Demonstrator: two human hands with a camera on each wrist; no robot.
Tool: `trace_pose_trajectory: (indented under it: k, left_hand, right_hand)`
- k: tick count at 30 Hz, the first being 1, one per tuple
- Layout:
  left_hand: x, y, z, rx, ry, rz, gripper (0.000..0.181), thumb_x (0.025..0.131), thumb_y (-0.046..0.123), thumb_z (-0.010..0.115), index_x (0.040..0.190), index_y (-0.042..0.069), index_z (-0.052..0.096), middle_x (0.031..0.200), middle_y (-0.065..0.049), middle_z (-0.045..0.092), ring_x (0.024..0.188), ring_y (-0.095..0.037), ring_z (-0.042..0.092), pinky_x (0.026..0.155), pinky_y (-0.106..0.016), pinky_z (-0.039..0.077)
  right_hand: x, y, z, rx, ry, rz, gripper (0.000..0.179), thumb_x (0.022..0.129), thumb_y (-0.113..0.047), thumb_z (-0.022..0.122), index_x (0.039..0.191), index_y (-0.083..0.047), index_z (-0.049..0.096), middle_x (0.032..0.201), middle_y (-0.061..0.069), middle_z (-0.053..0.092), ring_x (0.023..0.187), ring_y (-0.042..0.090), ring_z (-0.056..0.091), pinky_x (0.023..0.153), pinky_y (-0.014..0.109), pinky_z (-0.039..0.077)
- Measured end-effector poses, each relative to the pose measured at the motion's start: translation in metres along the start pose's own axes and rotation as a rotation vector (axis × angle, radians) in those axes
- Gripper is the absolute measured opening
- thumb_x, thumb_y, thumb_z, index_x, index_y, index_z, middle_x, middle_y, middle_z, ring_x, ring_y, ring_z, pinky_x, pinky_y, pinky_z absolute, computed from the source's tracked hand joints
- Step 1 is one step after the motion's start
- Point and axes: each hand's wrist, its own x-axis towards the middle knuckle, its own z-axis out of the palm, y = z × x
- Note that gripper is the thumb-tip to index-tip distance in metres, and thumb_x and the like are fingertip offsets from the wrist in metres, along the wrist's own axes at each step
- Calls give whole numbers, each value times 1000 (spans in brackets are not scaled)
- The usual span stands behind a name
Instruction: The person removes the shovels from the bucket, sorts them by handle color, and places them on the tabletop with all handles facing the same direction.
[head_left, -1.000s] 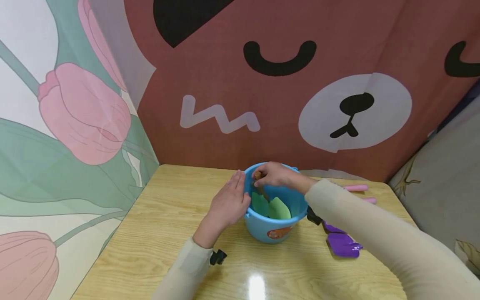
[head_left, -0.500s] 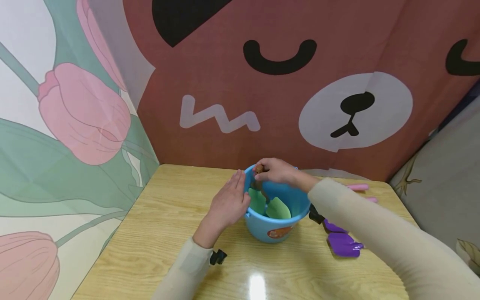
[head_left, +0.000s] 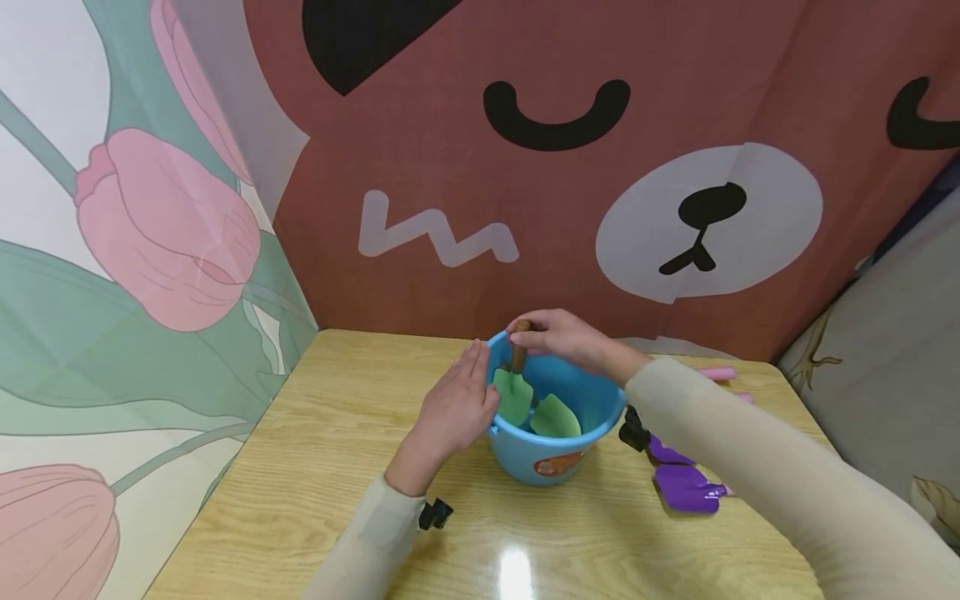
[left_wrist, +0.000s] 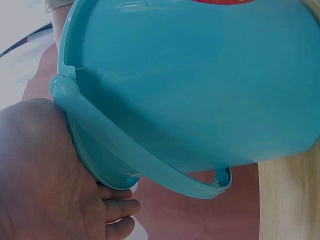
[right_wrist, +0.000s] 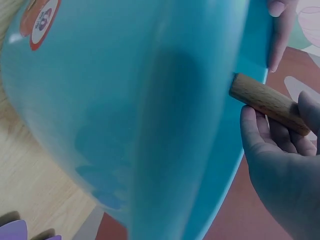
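Observation:
A blue bucket (head_left: pixel 536 462) stands on the wooden table, its handle (left_wrist: pixel 145 160) hanging down outside in the left wrist view. Fingers and thumb of my right hand (head_left: pixel 566 340) pinch the wooden handle of a green toy shovel (head_left: pixel 513 398), whose blade is inside the bucket near its left wall. A second green shovel blade (head_left: pixel 557 417) leans in the bucket; its handle is hidden. My left hand (head_left: pixel 457 408) rests with straight fingers against the bucket's left rim. In the right wrist view, the wooden handle (right_wrist: pixel 267 102) juts past the rim between my fingers and thumb.
Right of the bucket lie two purple shovel blades (head_left: pixel 686 490), partly under my right forearm, and two pink handles (head_left: pixel 716 373). Behind the table (head_left: pixel 360 433) hangs a brown cloth (head_left: pixel 435 308) with a bear print.
My right hand has risen slightly and drawn the green shovel upward, so more of its wooden handle and blade shows. The left hand has stayed against the rim.

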Motion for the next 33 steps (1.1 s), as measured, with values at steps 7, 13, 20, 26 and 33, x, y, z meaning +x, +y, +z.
trace_pose_trajectory:
  k: [7, 13, 20, 26, 33]
  left_hand:
    - [1, 1, 1, -4, -2, -15, 67, 106, 34, 35, 161, 0, 17, 169, -11, 14, 156, -24, 12, 126, -40, 18]
    - [1, 0, 3, -1, 7, -9, 66, 106, 33, 36, 161, 0, 18, 169, -12, 16, 156, -24, 14, 126, -40, 18]
    - [-1, 0, 5, -25, -8, -21, 65, 106, 32, 36, 161, 2, 17, 169, -11, 16, 157, -24, 12, 126, -41, 19]
    - [0, 1, 3, -18, -3, -13, 65, 107, 31, 36, 161, 2, 17, 169, -11, 16, 156, -24, 13, 126, -41, 19]
    - [3, 2, 2, -16, 1, -14, 64, 107, 31, 35, 161, 0, 18, 169, -12, 17, 156, -24, 13, 125, -41, 20]
  right_hand:
    - [-4, 0, -5, 103, 35, -24, 41, 101, -23, 63, 137, -5, 59, 136, 17, 61, 126, 32, 60, 111, 53, 43]
    - [-10, -2, -9, 147, 72, -25, 39, 101, -23, 62, 137, -7, 58, 138, 17, 61, 129, 31, 58, 110, 47, 46]
    - [-16, -1, -12, 227, 115, -36, 36, 104, -20, 57, 137, -4, 55, 139, 20, 59, 132, 32, 55, 111, 52, 43]
    - [-24, -6, -16, 328, 176, -35, 35, 106, -18, 52, 138, -2, 52, 136, 19, 57, 131, 35, 54, 110, 56, 43]
    - [-32, -10, -24, 425, 277, -4, 38, 106, -23, 53, 139, -3, 51, 141, 22, 53, 131, 35, 55, 111, 53, 44]
